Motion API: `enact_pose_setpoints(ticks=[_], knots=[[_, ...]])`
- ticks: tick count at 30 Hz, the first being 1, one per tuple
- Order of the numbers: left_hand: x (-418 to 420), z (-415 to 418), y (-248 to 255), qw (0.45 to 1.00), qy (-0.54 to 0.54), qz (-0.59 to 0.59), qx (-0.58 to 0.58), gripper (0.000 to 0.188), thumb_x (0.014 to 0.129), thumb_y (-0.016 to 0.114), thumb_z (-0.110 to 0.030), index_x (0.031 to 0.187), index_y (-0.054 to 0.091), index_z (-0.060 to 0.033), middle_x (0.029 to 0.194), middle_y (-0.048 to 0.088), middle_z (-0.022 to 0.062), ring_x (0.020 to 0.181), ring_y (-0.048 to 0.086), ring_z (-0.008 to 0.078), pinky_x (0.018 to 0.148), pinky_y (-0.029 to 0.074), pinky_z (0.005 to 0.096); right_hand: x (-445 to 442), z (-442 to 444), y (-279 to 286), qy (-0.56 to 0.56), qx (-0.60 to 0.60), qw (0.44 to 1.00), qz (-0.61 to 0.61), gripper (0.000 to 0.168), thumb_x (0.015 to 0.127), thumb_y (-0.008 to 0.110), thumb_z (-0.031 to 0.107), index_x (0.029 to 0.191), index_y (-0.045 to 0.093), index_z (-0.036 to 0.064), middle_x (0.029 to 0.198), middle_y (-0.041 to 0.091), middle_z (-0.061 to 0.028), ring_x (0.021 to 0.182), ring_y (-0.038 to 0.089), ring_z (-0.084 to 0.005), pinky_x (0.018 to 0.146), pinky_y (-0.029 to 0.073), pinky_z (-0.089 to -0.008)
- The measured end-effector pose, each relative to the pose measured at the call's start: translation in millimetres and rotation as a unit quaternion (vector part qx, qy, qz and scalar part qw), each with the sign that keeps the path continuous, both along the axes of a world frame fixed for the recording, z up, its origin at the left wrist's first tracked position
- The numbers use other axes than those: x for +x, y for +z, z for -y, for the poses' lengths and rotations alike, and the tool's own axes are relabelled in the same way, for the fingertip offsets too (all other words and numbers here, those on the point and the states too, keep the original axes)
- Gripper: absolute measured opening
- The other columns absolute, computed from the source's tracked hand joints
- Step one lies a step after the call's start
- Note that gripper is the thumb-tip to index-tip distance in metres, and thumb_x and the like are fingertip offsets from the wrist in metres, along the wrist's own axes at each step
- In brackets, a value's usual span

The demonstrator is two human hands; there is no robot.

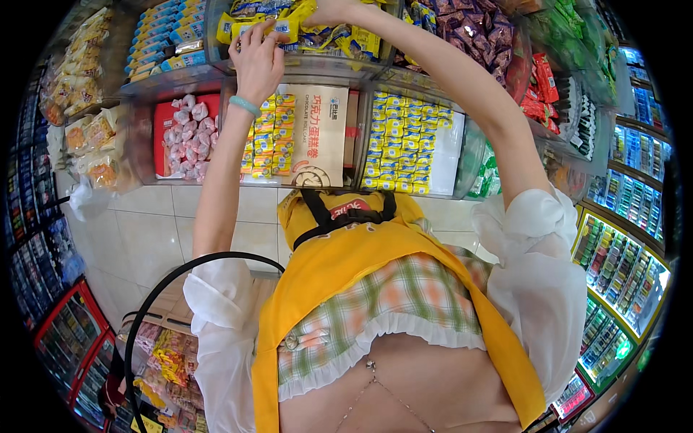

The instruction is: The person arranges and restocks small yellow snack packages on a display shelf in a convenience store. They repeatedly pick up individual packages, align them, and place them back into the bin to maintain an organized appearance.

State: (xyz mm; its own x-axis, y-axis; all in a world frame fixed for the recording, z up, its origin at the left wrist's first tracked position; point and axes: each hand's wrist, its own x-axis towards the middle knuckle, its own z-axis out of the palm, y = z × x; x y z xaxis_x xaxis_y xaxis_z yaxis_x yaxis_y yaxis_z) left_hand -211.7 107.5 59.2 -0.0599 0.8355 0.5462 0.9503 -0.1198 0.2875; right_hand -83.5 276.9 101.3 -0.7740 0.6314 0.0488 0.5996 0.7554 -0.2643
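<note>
My left hand (257,57), with a pale green bangle at the wrist, reaches into a clear plastic bin (330,64) of yellow and blue wrapped snacks. Its fingers are spread and touch the yellow packets (238,31) at the bin's left. Beside it, my right hand (328,12) is partly cut off by the top of the view. A yellow wrapped packet (301,15) appears pinched in its fingers. More packets (364,42) lie loosely in the right part of the bin, some dark blue.
Nearer bins hold rows of yellow wrapped pieces (400,143), a chocolate roll cake carton (320,135) and pink-white wrapped sweets (189,130). Blue packets (157,40) are at left, purple sweets (471,32) at right. A wooden display stand (173,303) with snacks stands behind left, on the tiled floor (141,238).
</note>
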Motion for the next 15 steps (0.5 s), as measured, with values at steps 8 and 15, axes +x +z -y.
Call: enact_pose_setpoints(ticks=[8,15], knots=[[2,7,2,1.0,0.024,0.003,-0.01,0.016,0.081,0.054,-0.012,0.09,0.066,-0.012,0.124,0.055,0.0048,0.12,0.044,0.0257,0.103,0.024,0.0514,39,24,68,-0.001,-0.13,0.965,-0.229,0.013,0.075,0.066,0.012,0.085,0.067,0.004,0.076,0.066,-0.0132,0.077,0.066,-0.0291,0.07,0.052,-0.0398],[7,6,8,0.999,0.023,0.016,-0.031,0.014,0.08,0.053,-0.012,0.085,0.067,-0.0111,0.124,0.055,0.005,0.121,0.044,0.0264,0.104,0.023,0.0518,80,38,7,0.06,-0.113,0.982,-0.138,0.022,0.077,0.062,0.001,0.098,0.067,0.001,0.098,0.066,-0.0131,0.085,0.066,-0.0229,0.069,0.055,-0.0324]])
